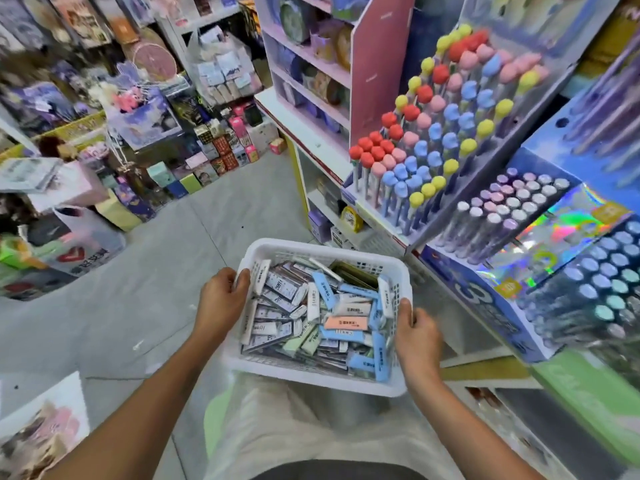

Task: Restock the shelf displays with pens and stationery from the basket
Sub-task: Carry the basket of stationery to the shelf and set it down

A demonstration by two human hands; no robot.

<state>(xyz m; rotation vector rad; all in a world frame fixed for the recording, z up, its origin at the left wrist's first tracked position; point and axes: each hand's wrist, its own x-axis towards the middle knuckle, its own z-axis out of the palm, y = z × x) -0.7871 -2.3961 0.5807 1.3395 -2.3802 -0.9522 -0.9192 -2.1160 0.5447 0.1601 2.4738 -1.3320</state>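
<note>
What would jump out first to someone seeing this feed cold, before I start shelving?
The white basket, packed with boxed stationery in blue, white, green and peach, sits low in the centre, with the left hand and right hand gripping its two side rims. Just beyond it on the right, a tiered pen display shows rows of red, pink, blue and yellow toppers. A holographic display box glints below that.

A large white "3" (465, 294) stands on the blue display box front (485, 306) at three o'clock; print on the basket's packets (347, 323) seems too blurred to read.
</note>
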